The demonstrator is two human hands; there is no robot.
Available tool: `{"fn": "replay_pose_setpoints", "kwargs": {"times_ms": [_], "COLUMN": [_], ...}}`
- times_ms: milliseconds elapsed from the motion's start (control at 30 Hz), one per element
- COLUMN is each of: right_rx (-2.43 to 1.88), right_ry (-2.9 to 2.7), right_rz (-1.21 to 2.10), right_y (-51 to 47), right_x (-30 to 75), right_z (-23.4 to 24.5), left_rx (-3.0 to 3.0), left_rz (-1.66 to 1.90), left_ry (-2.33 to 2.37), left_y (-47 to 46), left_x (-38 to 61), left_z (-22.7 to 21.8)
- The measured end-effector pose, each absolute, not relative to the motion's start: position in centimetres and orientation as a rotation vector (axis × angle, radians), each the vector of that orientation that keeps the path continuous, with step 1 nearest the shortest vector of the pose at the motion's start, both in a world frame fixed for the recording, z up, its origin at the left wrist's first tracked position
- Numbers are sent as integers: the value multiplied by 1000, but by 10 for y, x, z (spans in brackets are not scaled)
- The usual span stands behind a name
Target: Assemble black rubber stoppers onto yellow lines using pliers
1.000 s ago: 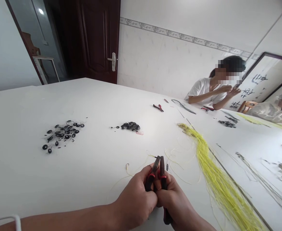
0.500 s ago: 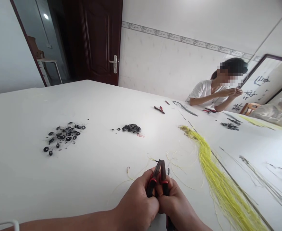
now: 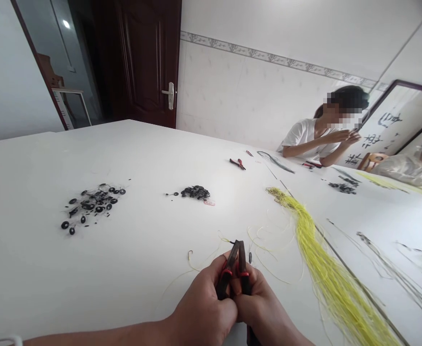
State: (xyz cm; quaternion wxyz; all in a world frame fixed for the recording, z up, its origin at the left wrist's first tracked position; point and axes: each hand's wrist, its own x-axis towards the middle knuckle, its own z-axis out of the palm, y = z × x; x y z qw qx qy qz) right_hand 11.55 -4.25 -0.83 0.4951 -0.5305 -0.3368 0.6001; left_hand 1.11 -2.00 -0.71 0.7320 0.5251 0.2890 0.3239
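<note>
Bench notes: the bundle of yellow thread [image 3: 326, 269] lies long and thick across the white table [image 3: 34, 168], and serves as the reference here. Just left of its lower stretch, the left hand [image 3: 205, 312] and right hand [image 3: 257, 302] close together around red-banded pliers [image 3: 238, 274], gripping them firmly. The nose points away from the person and up the table, with the long axis near upright in view, tipped slightly left; a dark handle end [image 3: 251, 337] projects below the hands. Whether the jaws pinch anything is too small to tell. Loose yellow strands [image 3: 265, 259] lie between the hands and the bundle, and a small wire hook [image 3: 189, 255] sits further left. Well left of the bundle are a scattered pile of black rings [image 3: 92, 204] and a tighter black pile [image 3: 194, 192]. Spare pliers [image 3: 237, 164] lie beyond its tip. Progress: bundle largely intact, a few strands separated, both black piles sizeable. Past the bundle, a co-worker [image 3: 304, 142] sits with raised hands.
</note>
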Motion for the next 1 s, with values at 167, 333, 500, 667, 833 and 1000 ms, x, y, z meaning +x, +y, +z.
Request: {"fn": "replay_pose_setpoints", "kwargs": {"times_ms": [167,333,500,667,833,1000], "right_rx": [-1246,-1284,-1253,-1213,-1229,-1191], "right_ry": [-803,-787,-803,-805,-834,-841], "right_rz": [1491,1486,1482,1480,1463,1455], "right_y": [-42,-41,-38,-37,-38,-37], "right_x": [116,115,114,114,117,118], "right_z": [-10,-9,-8,-11,-18,-20], "left_rx": [1159,1145,1181,1229,1234,1259], "left_rz": [717,713,693,690,684,668], "left_ry": [636,660,716,737,736,759], "left_y": [-20,-21,-19,-18,-18,-16], "left_x": [11,11,11,10,10,10], "left_z": [-8,-10,-12,-15,-14,-13]}}
